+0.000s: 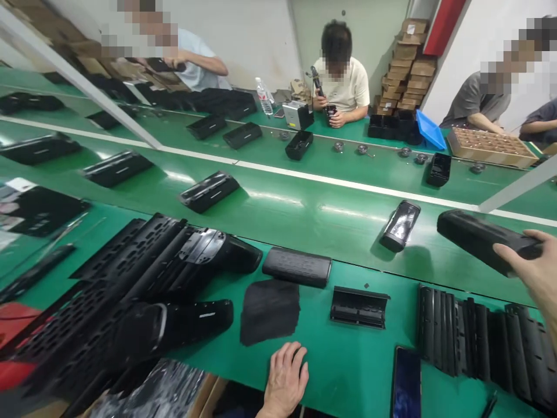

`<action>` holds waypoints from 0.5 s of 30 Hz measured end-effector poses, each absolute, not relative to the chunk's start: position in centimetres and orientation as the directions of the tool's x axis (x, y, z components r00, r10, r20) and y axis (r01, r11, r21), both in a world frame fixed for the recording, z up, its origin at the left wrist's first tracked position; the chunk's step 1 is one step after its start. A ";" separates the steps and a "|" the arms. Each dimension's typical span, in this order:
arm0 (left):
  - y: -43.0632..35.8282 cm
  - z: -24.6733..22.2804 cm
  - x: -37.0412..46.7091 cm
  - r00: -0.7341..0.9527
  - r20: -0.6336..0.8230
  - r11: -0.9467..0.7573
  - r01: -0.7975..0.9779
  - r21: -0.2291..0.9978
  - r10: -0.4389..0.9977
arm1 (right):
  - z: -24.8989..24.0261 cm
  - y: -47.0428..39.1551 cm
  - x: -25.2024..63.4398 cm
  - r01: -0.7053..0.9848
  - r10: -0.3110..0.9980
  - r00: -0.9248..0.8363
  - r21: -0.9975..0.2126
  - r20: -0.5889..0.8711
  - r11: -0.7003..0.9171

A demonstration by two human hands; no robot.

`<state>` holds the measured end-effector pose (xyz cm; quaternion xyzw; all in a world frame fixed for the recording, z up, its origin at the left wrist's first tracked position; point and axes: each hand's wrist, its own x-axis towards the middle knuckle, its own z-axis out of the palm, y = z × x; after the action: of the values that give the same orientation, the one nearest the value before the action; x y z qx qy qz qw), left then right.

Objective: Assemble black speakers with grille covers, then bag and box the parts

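My right hand (528, 261) is closed around one end of a long black speaker housing (474, 235), lifted above the green conveyor at the right. My left hand (287, 374) lies flat, palm down, on the green bench (335, 371) near its front edge. Just beyond its fingers is a flat black fabric piece (270, 313). Behind that sits a black speaker grille cover (297, 266), bulging side up. An open, trough-shaped black shell (360, 307) lies to the right, inner side showing. No object is visible in my left hand, whose underside is hidden.
A row of black shells (478, 337) and a phone (407, 383) lie at right. Black grilles (143, 261) pile up at left above a plastic-lined carton (209, 395). Housings (211, 190) sit on the belt (296, 203). White posts (82, 75) rise there; co-workers (348, 87) sit across.
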<state>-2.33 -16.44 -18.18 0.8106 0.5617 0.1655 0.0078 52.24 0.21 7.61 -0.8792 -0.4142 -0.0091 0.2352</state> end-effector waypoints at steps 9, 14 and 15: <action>-16.4 -18.3 -2.0 0.281 0.288 -0.363 0.886 0.289 0.915 | 8.2 4.6 32.4 0.952 0.973 -0.224 -0.230 -0.060 0.205; -16.4 -18.2 -1.8 0.271 0.280 -0.354 0.882 0.312 0.921 | 6.6 6.2 25.7 0.949 0.919 -0.315 -0.069 -0.237 0.308; -16.4 -18.1 -1.7 0.268 0.280 -0.352 0.882 0.313 0.922 | 6.7 6.2 25.0 0.944 0.909 -0.328 -0.051 -0.256 0.326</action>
<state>-1.71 -16.41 -18.05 0.7949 0.5673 0.2099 0.0471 25.04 6.24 6.66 -0.5726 -0.8091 0.0958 -0.0906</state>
